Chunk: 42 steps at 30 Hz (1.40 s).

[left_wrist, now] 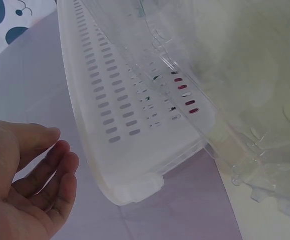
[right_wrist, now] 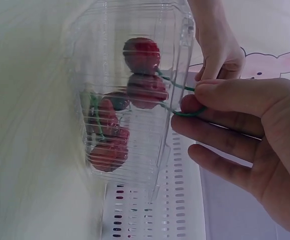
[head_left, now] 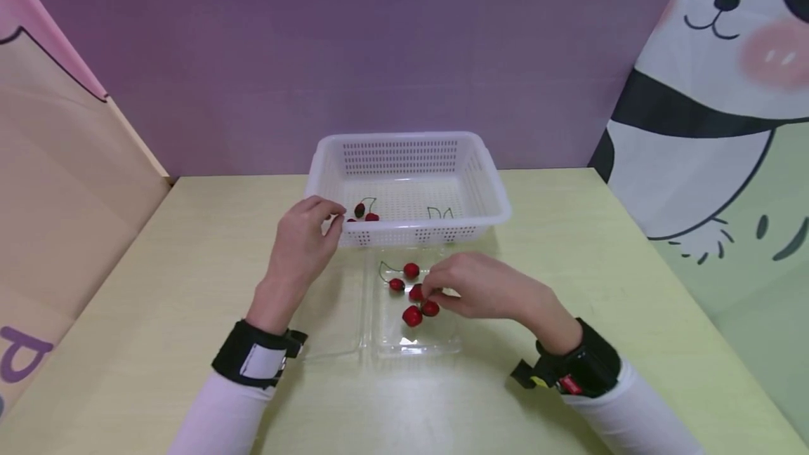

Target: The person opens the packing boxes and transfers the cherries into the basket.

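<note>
Behind a pale desk (head_left: 569,230) stands a purple backdrop (head_left: 404,55), with a panda print (head_left: 701,153) on the green panel to the right and a beige panel (head_left: 63,174) to the left. At the back of the desk sits a white perforated plastic basket (head_left: 411,234). Just in front of it lies an open clear plastic clamshell box (head_left: 395,341), its lid (head_left: 331,314) spread flat to the left.

Five red cherries (head_left: 412,316) show in the box's tray in the head view; two of them, toward the back, share a thin curved stem (head_left: 383,274). More cherries (head_left: 371,217), one of them very dark, lie inside the basket at its front left, and green stems (head_left: 440,213) rise behind its front wall farther right.

The person's right hand (head_left: 477,286) is over the tray, thumb and index finger pinching a looped green stem (right_wrist: 180,114) that joins a pair of cherries (right_wrist: 147,91); the right wrist view shows this pair through the clear wall of the box. The other fingers are loosely bent and separated.

The left hand (head_left: 306,234) is by the basket's front left corner, its fingers loosely curled with the thumb near their tips, holding nothing. Both forearms wear white sleeves (head_left: 224,413) and black wrist straps (head_left: 243,353).
</note>
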Motion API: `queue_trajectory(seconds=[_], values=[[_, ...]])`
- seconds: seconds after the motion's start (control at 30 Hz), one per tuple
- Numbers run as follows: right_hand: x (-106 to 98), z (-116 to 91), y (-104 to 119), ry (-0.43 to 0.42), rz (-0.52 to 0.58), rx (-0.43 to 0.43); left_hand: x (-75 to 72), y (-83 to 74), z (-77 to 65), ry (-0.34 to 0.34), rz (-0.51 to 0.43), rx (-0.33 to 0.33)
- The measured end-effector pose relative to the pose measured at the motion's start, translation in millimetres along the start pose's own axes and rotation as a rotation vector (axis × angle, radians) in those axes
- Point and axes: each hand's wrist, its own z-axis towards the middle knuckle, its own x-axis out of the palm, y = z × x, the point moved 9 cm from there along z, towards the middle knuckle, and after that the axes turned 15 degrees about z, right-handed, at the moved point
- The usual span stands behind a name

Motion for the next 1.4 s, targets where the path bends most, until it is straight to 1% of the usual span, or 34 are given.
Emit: queue_trajectory(seconds=[0.33,0.47,0.73,0.9,1.1,1.27,1.4], values=[[-15,-3,13,-0.129,-0.026,-0.139,-0.1,-2.0,0.0,-0.022,-0.013,0.026],[-21,-4,15,-0.185,-0.024,-0.171,1.0,-2.4,-0.4,-0.015,-0.010,0.025],[-34,-7,16,-0.342,0.026,-0.218,2.3,-3.4,-0.6,0.002,-0.009,0.021],[-40,-9,16,-0.411,0.030,-0.248,4.3,-3.7,-0.9,0.014,-0.001,0.018],[-45,-12,14,-0.475,0.081,-0.265,5.9,-5.4,-1.7,0.022,0.000,0.025],[-46,-12,11,-0.482,0.163,-0.240,7.1,-6.1,-2.6,0.028,-0.005,0.024],[-47,-12,10,-0.497,0.185,-0.218,6.9,-6.4,-2.7,0.029,-0.006,0.022]])
